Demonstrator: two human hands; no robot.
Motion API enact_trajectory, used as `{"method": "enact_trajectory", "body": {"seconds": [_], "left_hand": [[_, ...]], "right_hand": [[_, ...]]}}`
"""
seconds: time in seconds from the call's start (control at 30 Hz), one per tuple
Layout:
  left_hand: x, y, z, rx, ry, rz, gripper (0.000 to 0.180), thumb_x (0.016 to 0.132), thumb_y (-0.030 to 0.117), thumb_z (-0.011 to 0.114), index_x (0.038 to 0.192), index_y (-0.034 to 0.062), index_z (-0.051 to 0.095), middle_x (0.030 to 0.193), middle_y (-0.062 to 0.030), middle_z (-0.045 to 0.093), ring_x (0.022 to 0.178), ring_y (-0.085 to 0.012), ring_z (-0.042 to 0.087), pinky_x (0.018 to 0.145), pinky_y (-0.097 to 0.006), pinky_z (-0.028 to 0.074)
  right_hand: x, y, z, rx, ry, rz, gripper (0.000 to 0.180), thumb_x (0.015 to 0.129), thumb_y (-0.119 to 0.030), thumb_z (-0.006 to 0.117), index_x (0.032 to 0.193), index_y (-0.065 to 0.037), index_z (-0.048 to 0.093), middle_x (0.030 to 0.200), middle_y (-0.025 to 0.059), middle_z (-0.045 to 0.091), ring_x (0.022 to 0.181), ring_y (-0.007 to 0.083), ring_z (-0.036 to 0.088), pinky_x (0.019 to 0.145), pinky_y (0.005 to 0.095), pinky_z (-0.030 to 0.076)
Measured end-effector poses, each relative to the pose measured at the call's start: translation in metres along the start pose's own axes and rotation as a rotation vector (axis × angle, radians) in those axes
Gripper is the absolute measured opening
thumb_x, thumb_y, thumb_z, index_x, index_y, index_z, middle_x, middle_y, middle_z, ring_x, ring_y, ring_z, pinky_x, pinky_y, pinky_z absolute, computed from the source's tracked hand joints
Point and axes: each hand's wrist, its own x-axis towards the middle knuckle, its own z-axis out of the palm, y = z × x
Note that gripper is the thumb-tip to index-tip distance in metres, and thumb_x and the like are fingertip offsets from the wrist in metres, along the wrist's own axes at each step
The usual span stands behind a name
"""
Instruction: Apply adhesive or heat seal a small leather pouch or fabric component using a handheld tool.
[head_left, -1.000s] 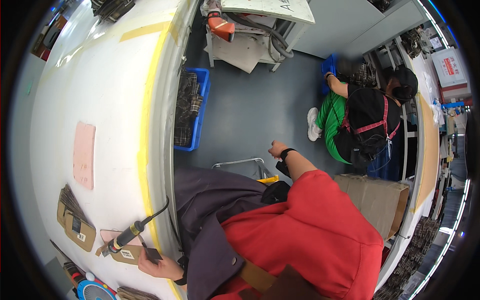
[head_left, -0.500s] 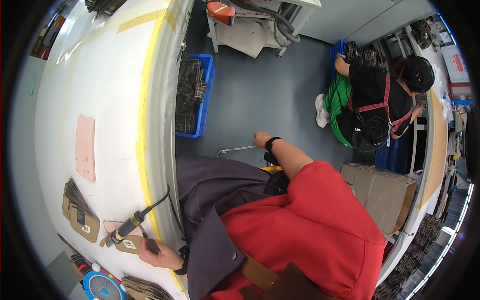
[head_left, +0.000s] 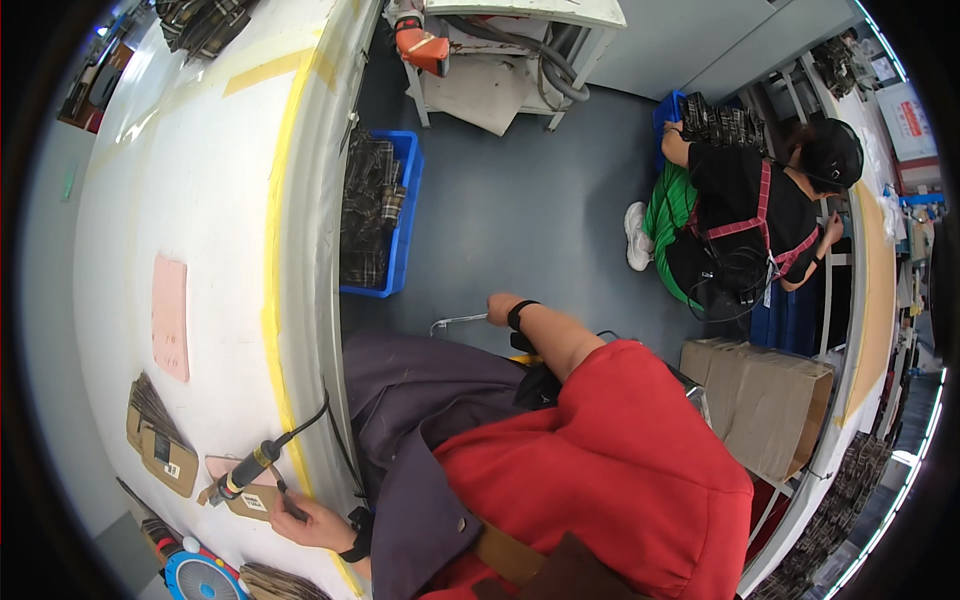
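In the left hand (head_left: 313, 528), at the lower left of the frame: a small dark piece (head_left: 291, 506), in a narrow pinch, just beside a labelled tan card (head_left: 250, 508). Over that card, a corded cylindrical tool (head_left: 247, 474), slanting down to the left. Farther left on the white table (head_left: 205, 210), a fanned bundle of tan cards (head_left: 160, 445), and above it a pink pad (head_left: 171, 318). Near mid-frame, the right hand (head_left: 504, 309), curled, at the end of a metal bar (head_left: 457, 321); gripping or merely overlapping it, impossible to tell. Left of upper centre, plaid cloth (head_left: 370, 210) in a blue bin (head_left: 406, 230); at upper right, a co-worker (head_left: 770, 215).
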Motion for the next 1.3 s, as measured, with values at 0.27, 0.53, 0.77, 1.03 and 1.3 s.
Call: {"method": "enact_trajectory", "body": {"seconds": [0.27, 0.53, 0.77, 1.03, 1.3], "left_hand": [[0.001, 0.000, 0.004, -0.033, -0.026, -0.011, 0.022, 0.097, 0.005, 0.064, 0.114, -0.0080, 0.064, 0.106, -0.0231, 0.062, 0.094, -0.0349, 0.061, 0.083, -0.039, 0.051], [0.010, 0.023, -0.009, -0.027, 0.103, 0.166, 0.020, 0.097, 0.022, 0.067, 0.099, 0.0028, 0.068, 0.092, -0.0175, 0.066, 0.084, -0.0379, 0.061, 0.080, -0.046, 0.049], [0.008, 0.025, -0.011, -0.067, 0.065, 0.113, 0.022, 0.097, 0.023, 0.067, 0.100, 0.0016, 0.068, 0.096, -0.0183, 0.066, 0.088, -0.0379, 0.062, 0.083, -0.046, 0.049], [0.012, 0.030, -0.014, -0.052, 0.036, 0.089, 0.021, 0.097, 0.022, 0.067, 0.101, 0.0019, 0.068, 0.097, -0.0187, 0.066, 0.089, -0.0383, 0.062, 0.084, -0.047, 0.049], [0.009, 0.019, -0.010, -0.063, 0.059, 0.119, 0.021, 0.097, 0.022, 0.067, 0.101, 0.0013, 0.067, 0.096, -0.0190, 0.065, 0.087, -0.0382, 0.061, 0.083, -0.046, 0.049]], "right_hand": [[-0.007, 0.014, -0.001, 0.004, 0.016, 0.036, 0.031, 0.085, -0.017, 0.059, 0.108, 0.002, 0.071, 0.109, 0.0251, 0.070, 0.106, 0.0388, 0.067, 0.091, 0.0452, 0.052], [-0.025, -0.013, -0.009, -0.036, -0.024, -0.013, 0.031, 0.084, -0.013, 0.057, 0.107, 0.004, 0.071, 0.111, 0.0251, 0.070, 0.106, 0.0385, 0.067, 0.090, 0.0453, 0.053], [-0.026, -0.007, -0.011, -0.020, 0.008, 0.012, 0.031, 0.084, -0.011, 0.056, 0.107, 0.004, 0.071, 0.112, 0.0255, 0.070, 0.107, 0.0382, 0.067, 0.091, 0.0450, 0.053], [-0.018, -0.015, -0.006, -0.063, -0.019, 0.033, 0.029, 0.085, -0.012, 0.058, 0.106, 0.001, 0.073, 0.111, 0.0236, 0.070, 0.105, 0.0369, 0.068, 0.089, 0.0447, 0.054], [-0.018, -0.013, -0.008, -0.038, -0.015, 0.034, 0.029, 0.087, -0.015, 0.060, 0.105, 0.003, 0.072, 0.108, 0.0233, 0.071, 0.101, 0.0366, 0.068, 0.088, 0.0454, 0.053]]}}
